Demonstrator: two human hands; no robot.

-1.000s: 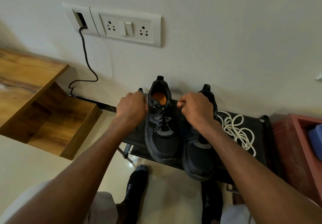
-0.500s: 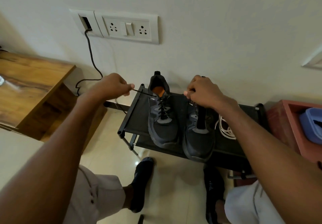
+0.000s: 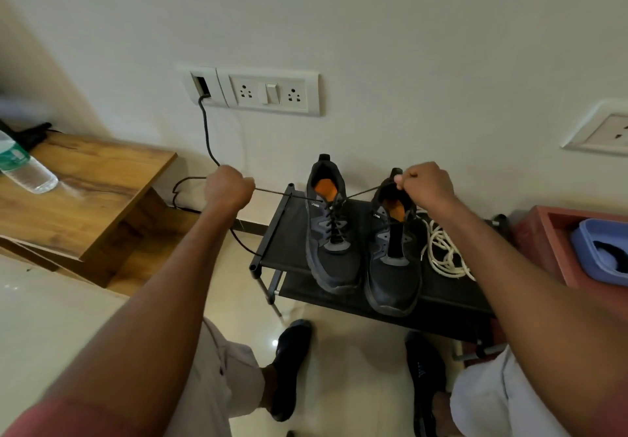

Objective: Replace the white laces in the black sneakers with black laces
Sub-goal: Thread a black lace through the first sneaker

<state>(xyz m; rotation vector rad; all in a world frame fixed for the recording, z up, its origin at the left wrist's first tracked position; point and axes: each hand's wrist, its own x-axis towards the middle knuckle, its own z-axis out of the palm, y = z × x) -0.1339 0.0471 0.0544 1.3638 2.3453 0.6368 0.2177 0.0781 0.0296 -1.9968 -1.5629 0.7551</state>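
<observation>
A second ago my fists sat close on either side of the left sneaker [image 3: 331, 229]. Now my left hand [image 3: 228, 187] and right hand [image 3: 425, 185] have drawn the black lace [image 3: 363, 192] ends taut, well apart from it.

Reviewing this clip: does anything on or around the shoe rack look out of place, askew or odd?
Mostly no. The loose white laces lie tangled on the black fabric shoe rack beside the unlaced right black sneaker, as expected mid-task. One oddity: a clear plastic water bottle lies on its side on the wooden side table.
</observation>
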